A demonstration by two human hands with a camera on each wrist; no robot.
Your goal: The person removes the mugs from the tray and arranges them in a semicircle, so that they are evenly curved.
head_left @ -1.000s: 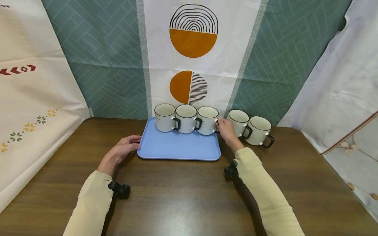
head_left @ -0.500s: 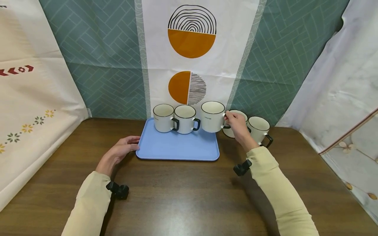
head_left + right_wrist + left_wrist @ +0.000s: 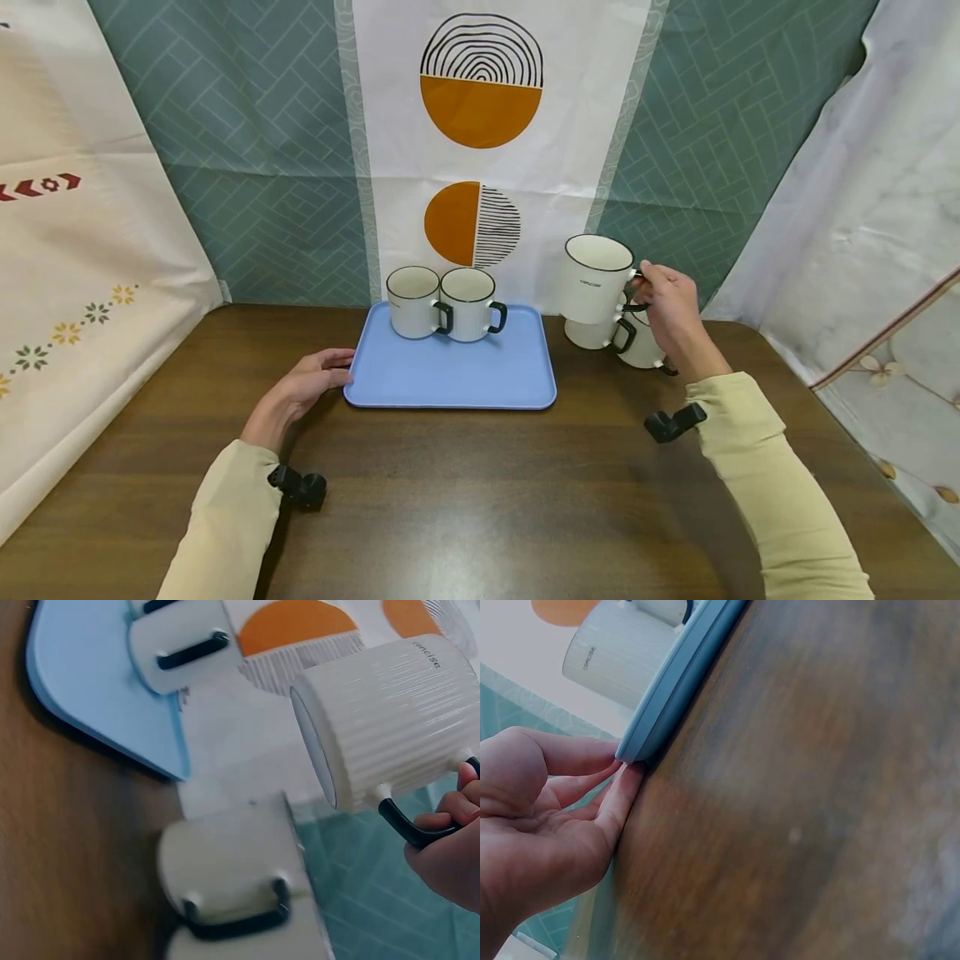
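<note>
Held mug (image 3: 596, 279): white, dark-rimmed, right of centre in the head view; roughly upright, off the table (image 3: 450, 492).
Right hand (image 3: 669, 304): fingers curled round the black handle (image 3: 409, 832), no gap evident. With the weight all to one side, a loosened grip would probably let the mug tip.
Table mugs: left one (image 3: 588, 336) and right one (image 3: 640, 350), right of centre, partly hidden. Lowering the held mug here could clip a rim or handle; contact between the two cannot be told.
Tray mugs: left one (image 3: 411, 318) and right one (image 3: 465, 317), centre, at the back of the blue tray (image 3: 450, 379). A jolt could knock them together.
Left hand (image 3: 303, 387): centre left; thumb and fingertips lightly pinch the tray's edge, close together. A tug would likely shift both tray mugs.
Cloth (image 3: 585, 150): upper centre, behind; a wide swing might snag it.
</note>
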